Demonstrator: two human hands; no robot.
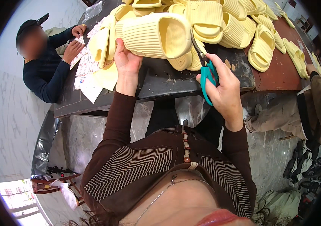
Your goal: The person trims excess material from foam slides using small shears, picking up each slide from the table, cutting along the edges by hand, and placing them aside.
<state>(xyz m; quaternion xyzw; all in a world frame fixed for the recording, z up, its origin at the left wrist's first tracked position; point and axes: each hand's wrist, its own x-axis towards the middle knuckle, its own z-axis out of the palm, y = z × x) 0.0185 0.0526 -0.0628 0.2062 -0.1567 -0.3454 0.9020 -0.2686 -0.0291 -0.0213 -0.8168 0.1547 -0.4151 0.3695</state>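
Observation:
My left hand (127,60) is closed on a yellow ribbed slide slipper (141,35), holding it up over the dark table's near edge. The slipper lies on its side, and its foot opening faces right. In my right hand (224,84) is a pair of scissors with teal handles (206,83). The dark blades point up and come against the slipper's right edge; whether they are parted I cannot tell. Just behind the held slipper, more yellow slippers (183,62) rest on the table, partly hidden by it.
A heap of yellow slippers (205,19) covers the table's far side and runs onto a reddish-brown table (277,77) at right. Printed label sheets (89,67) lie at left, where a seated co-worker (43,64) handles one. Another person's sleeve (318,101) shows at far right.

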